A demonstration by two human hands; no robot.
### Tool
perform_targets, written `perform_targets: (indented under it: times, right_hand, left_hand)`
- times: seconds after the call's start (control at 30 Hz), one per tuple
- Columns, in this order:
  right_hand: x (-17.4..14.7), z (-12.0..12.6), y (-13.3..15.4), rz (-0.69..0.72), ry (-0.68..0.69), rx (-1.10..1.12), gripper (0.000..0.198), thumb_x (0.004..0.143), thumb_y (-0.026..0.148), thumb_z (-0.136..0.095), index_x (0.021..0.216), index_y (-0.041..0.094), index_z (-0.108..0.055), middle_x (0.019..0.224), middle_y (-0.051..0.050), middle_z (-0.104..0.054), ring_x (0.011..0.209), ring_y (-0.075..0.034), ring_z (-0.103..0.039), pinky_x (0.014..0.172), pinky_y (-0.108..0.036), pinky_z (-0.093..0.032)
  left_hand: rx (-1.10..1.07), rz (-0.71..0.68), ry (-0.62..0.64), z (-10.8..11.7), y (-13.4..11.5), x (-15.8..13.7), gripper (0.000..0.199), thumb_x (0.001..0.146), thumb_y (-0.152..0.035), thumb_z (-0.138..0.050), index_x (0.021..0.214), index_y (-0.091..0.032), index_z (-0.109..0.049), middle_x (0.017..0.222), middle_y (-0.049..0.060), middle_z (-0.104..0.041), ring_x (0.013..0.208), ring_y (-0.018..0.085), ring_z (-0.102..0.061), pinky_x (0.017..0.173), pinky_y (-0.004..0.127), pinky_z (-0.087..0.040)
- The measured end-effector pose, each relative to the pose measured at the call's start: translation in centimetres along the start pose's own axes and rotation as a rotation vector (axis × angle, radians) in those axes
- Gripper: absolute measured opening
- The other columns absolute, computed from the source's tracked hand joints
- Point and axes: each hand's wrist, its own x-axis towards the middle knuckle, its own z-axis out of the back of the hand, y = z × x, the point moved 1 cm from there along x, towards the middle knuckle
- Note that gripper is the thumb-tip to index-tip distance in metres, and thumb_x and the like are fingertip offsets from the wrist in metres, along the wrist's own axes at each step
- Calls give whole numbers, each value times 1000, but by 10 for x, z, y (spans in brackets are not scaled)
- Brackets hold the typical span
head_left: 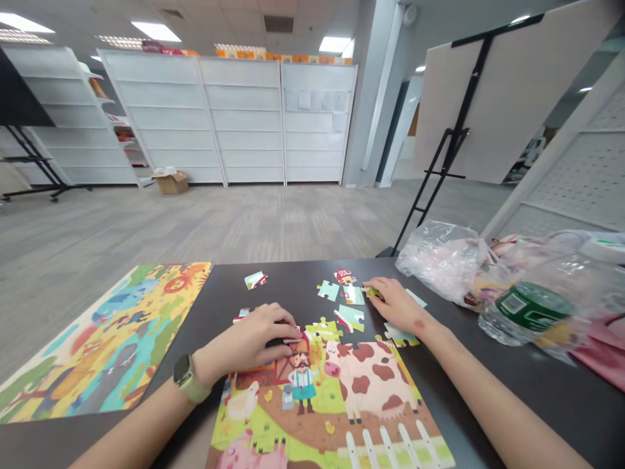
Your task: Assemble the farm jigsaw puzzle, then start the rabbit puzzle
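A partly joined farm jigsaw puzzle (322, 417) with a cow, a farmer, a pig and a fence lies before me on the dark table. My left hand (258, 339), with a watch on its wrist, rests over the puzzle's upper left corner, fingers stretched onto the barn and hiding part of it. Beyond the upper right corner, my right hand (393, 303) has its fingertips closed on a small green puzzle piece (372, 292). Loose pieces lie about it: a pale blue piece (328, 290), a red barn piece (345, 277) and a larger piece with red and white (350, 318).
At the left lies a colourful animal picture sheet (107, 345). Another loose piece (256, 280) sits near the table's far edge. On the right are a clear plastic bag (439, 260) and a bottle with a green label (527, 312). An easel (449, 150) stands beyond.
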Motion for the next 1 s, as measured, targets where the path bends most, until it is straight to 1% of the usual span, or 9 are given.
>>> perform_targets:
  times: [0.2,0.33,0.4,0.5,0.57,0.67,0.8,1.0]
  right_hand:
    - [0,0,0,7,-2,17,38,96,22,-47,126,15,-69,131,-15,-68,118,-31,-61,106,-46,-47]
    - [1,0,0,6,2,14,39,97,23,-46,127,16,-69,131,-15,-68,119,-32,-61,106,-46,-47]
    - [1,0,-1,7,6,8,39,97,24,-46,127,17,-69,132,-14,-68,120,-32,-61,107,-45,-46]
    - [1,-1,-2,11,9,2,38,96,23,-47,128,16,-69,132,-14,-67,121,-31,-60,108,-45,-45]
    - [1,-2,-3,13,8,1,39,97,23,-47,128,15,-68,133,-14,-67,121,-31,-60,109,-45,-45]
    - [1,-3,-3,14,8,5,39,97,24,-47,129,14,-68,133,-15,-67,122,-31,-60,109,-46,-45]
    - [1,-2,-2,17,4,12,39,97,24,-46,128,15,-68,132,-14,-67,121,-31,-60,108,-45,-45]
    - [0,-4,-5,20,-16,17,38,97,24,-47,127,17,-69,130,-14,-68,120,-31,-61,107,-45,-47]
  left_hand:
    - [33,42,23,0,-3,5,25,101,-31,-60,124,-31,-68,120,6,-61,107,24,-59,94,38,-45]
    - [28,68,-5,0,-9,5,22,98,-28,-61,118,-28,-69,117,7,-61,104,25,-60,94,40,-46]
    - [24,67,-34,-1,-12,4,22,95,-26,-63,116,-27,-69,121,8,-60,108,26,-59,97,42,-45]
    - [-25,33,-91,-3,-15,4,24,92,-22,-63,116,-25,-67,131,8,-57,117,27,-56,102,42,-43]
    - [-71,7,-103,-6,-15,5,22,95,-21,-60,115,-26,-67,131,7,-59,118,25,-57,103,40,-43]
    - [-103,-15,-89,-11,-16,8,15,100,-25,-59,110,-26,-69,126,5,-64,115,23,-59,100,37,-45]
    - [-102,-26,-97,-17,-15,11,11,99,-25,-61,106,-24,-69,128,5,-66,121,24,-59,102,38,-44]
    - [-80,-13,-87,-17,-17,12,13,98,-27,-61,102,-25,-74,122,6,-70,110,25,-64,94,39,-47]
